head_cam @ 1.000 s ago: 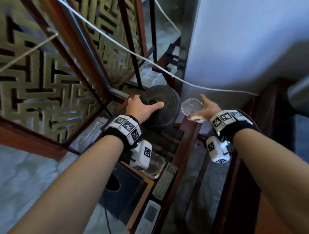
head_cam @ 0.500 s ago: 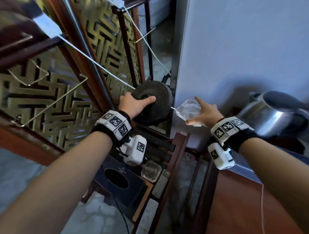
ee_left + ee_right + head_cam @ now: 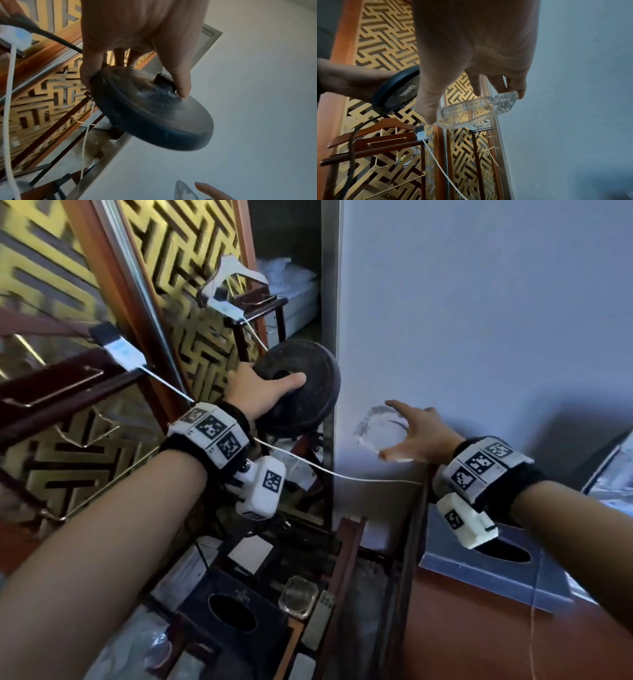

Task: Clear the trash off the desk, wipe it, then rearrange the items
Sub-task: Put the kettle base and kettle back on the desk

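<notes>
On the left, a dusty black kettle base (image 3: 301, 386) is gripped by the left hand (image 3: 255, 392), held aloft; on the right, a glass ashtray (image 3: 382, 431) is pinched by the right hand (image 3: 423, 433). Both are lifted clear, seemingly for wiping; a safe resting spot on the bench (image 3: 479, 628) is needed next.

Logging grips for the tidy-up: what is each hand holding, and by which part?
Left hand grips the black kettle base by its rim, thumb beside the centre connector. Right hand holds the glass ashtray by opposite edges.
</notes>
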`<state>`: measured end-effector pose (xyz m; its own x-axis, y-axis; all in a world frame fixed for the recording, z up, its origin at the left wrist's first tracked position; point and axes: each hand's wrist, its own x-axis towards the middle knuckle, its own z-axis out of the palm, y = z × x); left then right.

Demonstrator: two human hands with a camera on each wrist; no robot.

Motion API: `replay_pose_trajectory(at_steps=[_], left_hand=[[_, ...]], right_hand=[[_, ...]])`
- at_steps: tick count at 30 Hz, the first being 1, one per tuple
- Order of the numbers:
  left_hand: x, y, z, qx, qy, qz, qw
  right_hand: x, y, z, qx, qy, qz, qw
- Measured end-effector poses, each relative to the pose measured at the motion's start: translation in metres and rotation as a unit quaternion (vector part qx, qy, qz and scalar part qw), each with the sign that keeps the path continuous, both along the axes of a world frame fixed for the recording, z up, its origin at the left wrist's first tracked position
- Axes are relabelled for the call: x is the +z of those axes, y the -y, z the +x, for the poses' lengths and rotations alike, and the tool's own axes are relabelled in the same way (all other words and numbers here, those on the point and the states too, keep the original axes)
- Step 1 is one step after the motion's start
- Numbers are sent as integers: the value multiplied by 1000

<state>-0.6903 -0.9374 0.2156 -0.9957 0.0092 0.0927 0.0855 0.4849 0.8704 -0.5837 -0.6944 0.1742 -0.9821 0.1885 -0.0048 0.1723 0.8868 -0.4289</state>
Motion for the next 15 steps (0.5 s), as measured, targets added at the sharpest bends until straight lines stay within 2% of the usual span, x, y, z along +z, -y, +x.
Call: replay_pose_trajectory(at_steps=[7,11,15], left_hand=[[65,-4,29,-36,-60,17,997],[80,-13,41,-63,-73,16,995],[87,-24,57,-97,-84,23,991]], right_hand=[[32,-10,43,15,-21,46,999],[33,-27,77,5,-25,56,998],[28,-48,113,-46,-30,31,998]])
